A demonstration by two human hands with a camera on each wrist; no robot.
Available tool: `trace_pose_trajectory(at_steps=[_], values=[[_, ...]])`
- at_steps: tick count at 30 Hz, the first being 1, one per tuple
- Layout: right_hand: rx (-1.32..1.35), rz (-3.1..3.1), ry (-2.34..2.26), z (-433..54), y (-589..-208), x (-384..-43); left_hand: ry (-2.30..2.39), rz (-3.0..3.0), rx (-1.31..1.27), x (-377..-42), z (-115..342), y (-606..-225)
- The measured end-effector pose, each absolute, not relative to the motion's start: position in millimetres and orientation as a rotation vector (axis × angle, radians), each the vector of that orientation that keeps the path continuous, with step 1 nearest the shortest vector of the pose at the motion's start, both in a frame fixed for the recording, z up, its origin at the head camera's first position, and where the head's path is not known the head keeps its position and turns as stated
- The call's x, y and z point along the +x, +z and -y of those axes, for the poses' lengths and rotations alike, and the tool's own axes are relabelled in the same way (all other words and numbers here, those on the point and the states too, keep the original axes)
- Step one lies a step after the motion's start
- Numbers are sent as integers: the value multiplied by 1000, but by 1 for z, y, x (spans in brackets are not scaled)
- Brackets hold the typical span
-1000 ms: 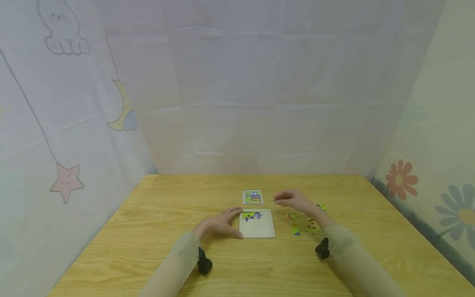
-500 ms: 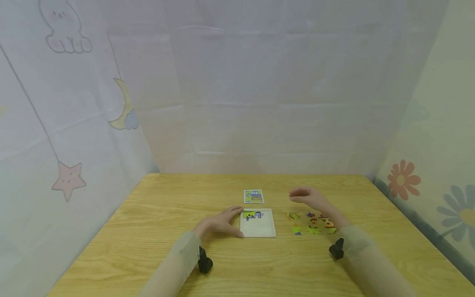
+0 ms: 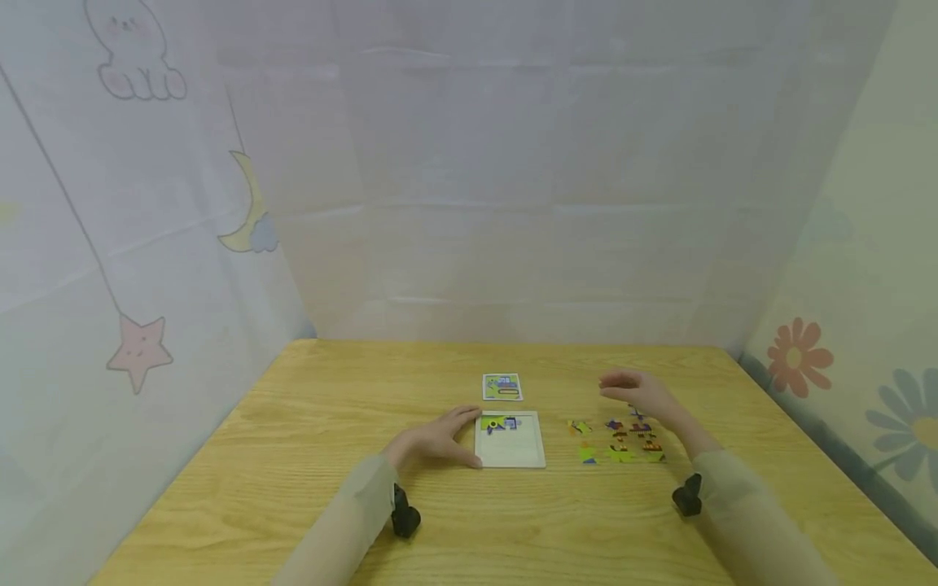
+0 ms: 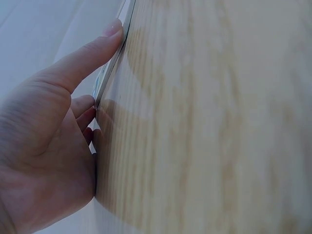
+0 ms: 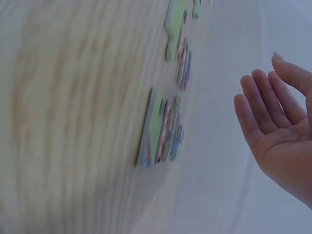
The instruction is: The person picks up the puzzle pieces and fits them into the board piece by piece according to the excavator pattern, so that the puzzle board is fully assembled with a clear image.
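Note:
My left hand (image 3: 438,438) rests at the left side of a white square puzzle tray (image 3: 510,449), thumb at the near corner and fingers at the far one. In the left wrist view the thumb (image 4: 105,46) lies along the tray's edge. Puzzle pieces with green and blue print sit in the tray's far left corner. My right hand (image 3: 641,394) hovers above the far side of several loose puzzle pieces (image 3: 621,456) right of the tray. Its fingers (image 5: 263,102) are relaxed and the palm holds nothing in the right wrist view.
A small printed picture card (image 3: 501,387) lies just beyond the tray. Everything lies on a wooden table (image 3: 308,456), with pale printed cloth (image 3: 469,203) hanging behind and on both sides.
My right hand has moved right, from beside the card to over the loose pieces, uncovering more of them. The left hand stays at the tray.

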State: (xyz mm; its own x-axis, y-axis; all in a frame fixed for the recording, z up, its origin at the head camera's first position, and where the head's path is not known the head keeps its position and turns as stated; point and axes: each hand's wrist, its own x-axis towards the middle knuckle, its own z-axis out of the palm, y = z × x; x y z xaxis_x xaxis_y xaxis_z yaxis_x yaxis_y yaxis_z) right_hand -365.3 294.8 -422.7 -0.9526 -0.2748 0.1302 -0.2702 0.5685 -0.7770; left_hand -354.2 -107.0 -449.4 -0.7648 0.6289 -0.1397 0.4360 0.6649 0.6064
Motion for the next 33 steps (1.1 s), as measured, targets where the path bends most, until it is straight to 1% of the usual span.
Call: trace_pose_trajectory(at_steps=[6, 13, 16, 27, 33], values=[[-449, -2818, -1340, -310, -428, -365, 781, -2553, 847, -356, 107, -451], [-343, -2869, -1319, -326, -432, -365, 783, -2548, 854, -355, 107, -451], [-350, -2881, -1303, -331, -433, -365, 780, -2548, 857, -355, 107, -450], [-277, -2888, -1279, -337, -435, -367, 792, -2538, 857, -356, 107, -451], [-255, -2889, -1189, -339, -438, -370, 805, -2528, 851, -356, 107, -452]])
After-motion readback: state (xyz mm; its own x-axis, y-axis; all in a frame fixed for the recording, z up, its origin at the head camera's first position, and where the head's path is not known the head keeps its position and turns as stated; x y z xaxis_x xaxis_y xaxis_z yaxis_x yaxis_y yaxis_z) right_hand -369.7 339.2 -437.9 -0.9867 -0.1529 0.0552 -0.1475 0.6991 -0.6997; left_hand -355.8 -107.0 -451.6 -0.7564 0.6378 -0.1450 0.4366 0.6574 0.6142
